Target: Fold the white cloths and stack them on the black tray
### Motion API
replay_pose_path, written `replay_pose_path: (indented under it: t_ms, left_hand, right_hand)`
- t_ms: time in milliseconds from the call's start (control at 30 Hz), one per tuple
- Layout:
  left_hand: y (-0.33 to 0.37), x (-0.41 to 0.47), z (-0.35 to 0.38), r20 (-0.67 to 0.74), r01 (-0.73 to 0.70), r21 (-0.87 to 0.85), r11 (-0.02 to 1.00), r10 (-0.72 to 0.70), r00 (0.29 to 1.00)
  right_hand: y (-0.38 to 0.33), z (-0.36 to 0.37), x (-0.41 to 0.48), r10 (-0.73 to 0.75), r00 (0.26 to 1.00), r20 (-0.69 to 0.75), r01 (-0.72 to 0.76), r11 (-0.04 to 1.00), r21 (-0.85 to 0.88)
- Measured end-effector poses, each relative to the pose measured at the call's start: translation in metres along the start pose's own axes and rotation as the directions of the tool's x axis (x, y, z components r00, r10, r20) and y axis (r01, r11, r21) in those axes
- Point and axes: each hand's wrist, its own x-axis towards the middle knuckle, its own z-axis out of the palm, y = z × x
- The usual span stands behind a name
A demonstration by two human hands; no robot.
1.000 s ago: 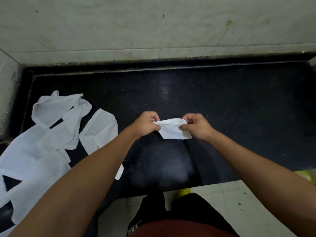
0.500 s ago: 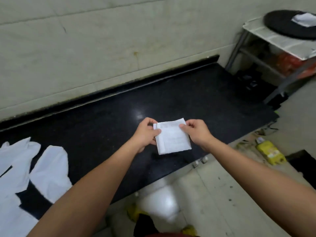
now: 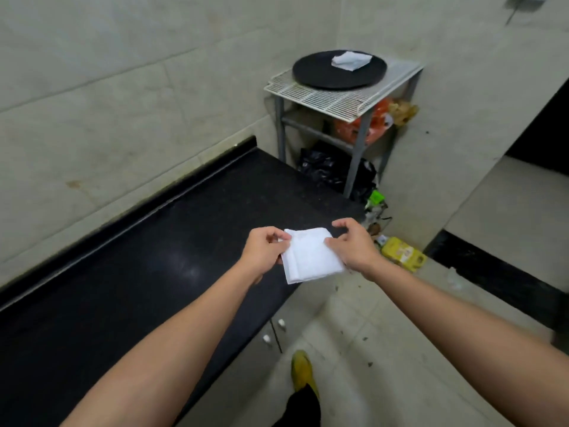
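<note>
I hold a folded white cloth point(image 3: 311, 258) in the air over the right end of the black counter point(image 3: 147, 272). My left hand point(image 3: 264, 251) pinches its left edge. My right hand point(image 3: 354, 246) pinches its right edge with the thumb, the other fingers loosely spread. A round black tray point(image 3: 320, 72) sits on a white wire shelf point(image 3: 335, 98) at the back right. One folded white cloth point(image 3: 351, 60) lies on the tray's far side.
The shelf stands on grey metal legs against the tiled wall, with orange items and black bags point(image 3: 326, 167) under it. A yellow box point(image 3: 403, 253) and small litter lie on the floor right of the counter. My yellow shoe point(image 3: 301, 369) is on the tiled floor.
The view has swung right, away from the loose cloths on the counter's left, bringing the shelf and tray into view. The cloth went from a bunched fold to a flat folded square between both hands.
</note>
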Motion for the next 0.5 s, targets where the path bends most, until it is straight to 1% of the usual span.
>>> replay_pose_path:
  t_ms: [133, 267, 367, 500]
  left_hand:
    - [0.024, 0.06, 0.043, 0.024, -0.008, -0.016, 1.0, 0.009, 1.0]
    - [0.065, 0.133, 0.078, 0.058, -0.034, -0.048, 0.998, 0.037, 0.998]
    - [0.103, 0.181, 0.089, 0.071, -0.046, -0.061, 0.997, 0.05, 0.996]
    - [0.163, 0.24, 0.091, 0.054, -0.116, -0.057, 0.992, 0.119, 0.991]
  right_hand:
    - [0.003, -0.042, 0.058, -0.09, 0.994, -0.054, 0.083, 0.988, -0.128]
    - [-0.015, -0.083, 0.137, -0.175, 0.981, -0.08, 0.148, 0.951, -0.272]
    - [-0.039, -0.112, 0.188, -0.233, 0.969, -0.085, 0.194, 0.925, -0.327]
    - [-0.084, -0.148, 0.252, -0.348, 0.932, -0.105, 0.293, 0.89, -0.349]
